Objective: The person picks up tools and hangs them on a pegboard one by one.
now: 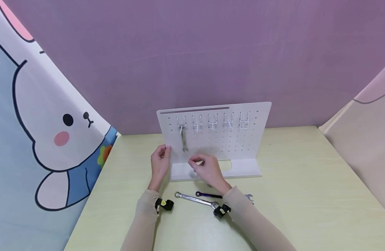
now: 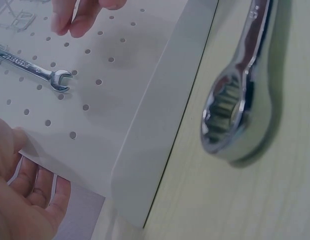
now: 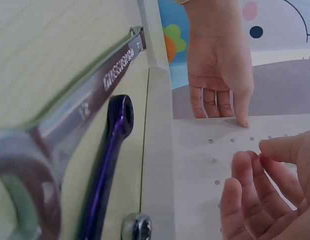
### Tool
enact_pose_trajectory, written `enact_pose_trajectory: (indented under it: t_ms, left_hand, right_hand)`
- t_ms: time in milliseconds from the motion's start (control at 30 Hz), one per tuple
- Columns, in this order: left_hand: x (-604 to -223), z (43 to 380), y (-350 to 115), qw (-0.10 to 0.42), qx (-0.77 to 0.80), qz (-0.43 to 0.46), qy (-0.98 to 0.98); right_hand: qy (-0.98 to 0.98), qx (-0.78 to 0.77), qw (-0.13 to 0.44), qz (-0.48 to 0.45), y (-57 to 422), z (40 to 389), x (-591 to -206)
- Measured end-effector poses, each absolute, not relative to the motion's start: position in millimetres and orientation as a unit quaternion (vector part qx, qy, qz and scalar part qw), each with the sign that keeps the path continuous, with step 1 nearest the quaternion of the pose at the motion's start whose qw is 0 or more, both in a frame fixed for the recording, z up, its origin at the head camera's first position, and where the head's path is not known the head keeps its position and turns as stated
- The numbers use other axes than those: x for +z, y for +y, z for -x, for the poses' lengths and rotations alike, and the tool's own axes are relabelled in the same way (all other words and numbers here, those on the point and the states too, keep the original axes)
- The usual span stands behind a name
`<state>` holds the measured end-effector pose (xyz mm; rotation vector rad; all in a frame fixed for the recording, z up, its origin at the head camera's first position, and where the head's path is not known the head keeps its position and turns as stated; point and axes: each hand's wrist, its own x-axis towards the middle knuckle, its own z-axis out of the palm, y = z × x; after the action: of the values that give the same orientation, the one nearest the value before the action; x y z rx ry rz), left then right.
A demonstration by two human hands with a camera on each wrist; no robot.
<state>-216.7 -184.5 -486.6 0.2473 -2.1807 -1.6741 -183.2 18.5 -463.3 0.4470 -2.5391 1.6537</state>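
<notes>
A white pegboard (image 1: 208,141) stands upright on its base. My left hand (image 1: 160,164) grips its left edge, the thumb on the front face and the other fingers behind. From the leftmost hook hangs a small silver wrench (image 1: 184,141), open end down. In front of the board's lower part is my right hand (image 1: 209,170), its fingers loosely bent, thumb near the index fingertip, with nothing visible between them. On the table nearer me lie a silver combination wrench (image 1: 193,199) and a dark purple wrench (image 1: 209,195). Another wrench end (image 3: 137,227) shows near the base; my right forearm hides part of these tools.
More white wire hooks (image 1: 212,123) run rightward along the upper pegboard. The base has a cut-out (image 1: 225,165). A pale wooden table (image 1: 305,181) extends to both sides, with a purple backdrop (image 1: 211,52) behind and a cartoon-printed cloth (image 1: 54,139) at left.
</notes>
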Motion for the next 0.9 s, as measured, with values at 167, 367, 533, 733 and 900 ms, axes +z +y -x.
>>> enact_pose_trajectory:
  t_ms: [167, 367, 533, 733, 900]
  left_hand:
    - [-486.2, 216.7, -184.1, 0.187, -0.595, -0.088, -0.776]
    - [-485.5, 216.1, -183.7, 0.189, -0.591, -0.089, -0.779]
    - [-485.7, 216.2, -183.9, 0.192, -0.594, -0.086, -0.776]
    - [-485.3, 216.2, -184.1, 0.194, -0.597, -0.082, -0.774]
    - [-485.3, 217.0, -184.3, 0.194, -0.599, -0.083, -0.773]
  right_hand:
    - [-0.819, 0.558, -0.011, -0.13, 23.3, 179.0, -459.2]
    - [-0.812, 0.565, -0.041, -0.14, 29.2, 173.5, -456.1]
    - [-0.818, 0.554, -0.061, -0.145, 34.8, 169.7, -457.7]
    - [-0.829, 0.526, -0.074, -0.173, 41.9, 166.5, -461.6]
    - [-0.836, 0.511, -0.084, -0.183, 48.3, 163.5, -464.9]
